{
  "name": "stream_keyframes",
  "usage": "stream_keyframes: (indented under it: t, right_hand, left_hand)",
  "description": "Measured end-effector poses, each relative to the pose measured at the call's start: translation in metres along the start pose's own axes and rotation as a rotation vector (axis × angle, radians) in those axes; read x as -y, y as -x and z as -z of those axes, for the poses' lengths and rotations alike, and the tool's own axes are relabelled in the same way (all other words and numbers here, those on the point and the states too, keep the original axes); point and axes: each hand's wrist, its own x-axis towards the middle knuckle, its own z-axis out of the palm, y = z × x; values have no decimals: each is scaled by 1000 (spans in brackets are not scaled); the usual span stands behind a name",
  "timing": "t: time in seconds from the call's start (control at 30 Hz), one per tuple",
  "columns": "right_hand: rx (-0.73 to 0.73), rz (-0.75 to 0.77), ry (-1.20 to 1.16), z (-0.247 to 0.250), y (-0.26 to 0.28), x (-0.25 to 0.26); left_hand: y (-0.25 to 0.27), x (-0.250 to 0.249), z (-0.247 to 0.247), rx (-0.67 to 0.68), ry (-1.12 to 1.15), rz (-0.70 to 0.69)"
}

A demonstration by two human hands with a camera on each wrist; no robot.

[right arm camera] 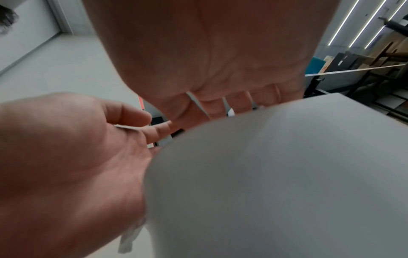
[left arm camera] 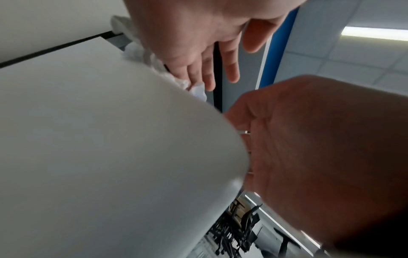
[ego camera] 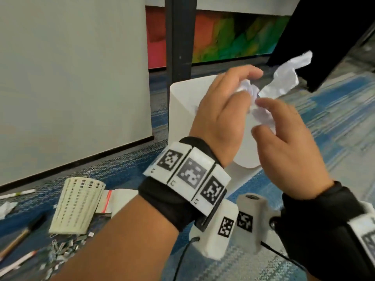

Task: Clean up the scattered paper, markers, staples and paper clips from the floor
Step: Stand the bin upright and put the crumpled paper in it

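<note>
Both hands met in the upper middle of the head view, directly above a white bin [ego camera: 182, 110]. The left hand [ego camera: 219, 110] had its fingers curled round crumpled white paper [ego camera: 284, 78], one loose end of which flared out toward the upper right of the frame. The right hand [ego camera: 284, 142] hovered just beside it, fingers spread and relaxed, their tips near or touching the wad; how firmly they pressed could not be told.

The step in hand looked like balling up the paper before dropping it in the bin. The next move would call for tucking in the loose end, then releasing the wad over the opening so none of it caught on the rim.

As for containers, the bin's inside was mostly hidden by the hands, so its contents could not be told. A cream mesh cup [ego camera: 77, 205] lay tipped on its side in the lower left, on blue carpet [ego camera: 334, 128]. Spilled staples and paper clips [ego camera: 63, 250] lay just below its mouth, with markers [ego camera: 18, 193] near it, another paper scrap [ego camera: 7, 208] at the left edge, and a pencil-like stick [ego camera: 18, 238].
</note>
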Motion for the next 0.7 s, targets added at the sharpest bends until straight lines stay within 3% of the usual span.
stream_keyframes:
  t: [0.1, 0.27, 0.4, 0.53, 0.7]
  right_hand:
    - [-37, -67, -15, 3, 0, 2]
    - [-147, -63, -72, 1, 3, -1]
    - [-310, -9, -202, -2, 6, 7]
    - [-351, 163, -249, -19, 19, 39]
    - [-131, 333, -411, -73, 36, 74]
  left_hand:
    - [5, -2, -1, 59, -71, -85]
    - [10, -7, 3, 76, -7, -201]
    - [21, -5, 22, -42, -40, -284]
    - [44, 17, 72, -240, -215, -219]
    - [99, 39, 145, -371, -485, -2]
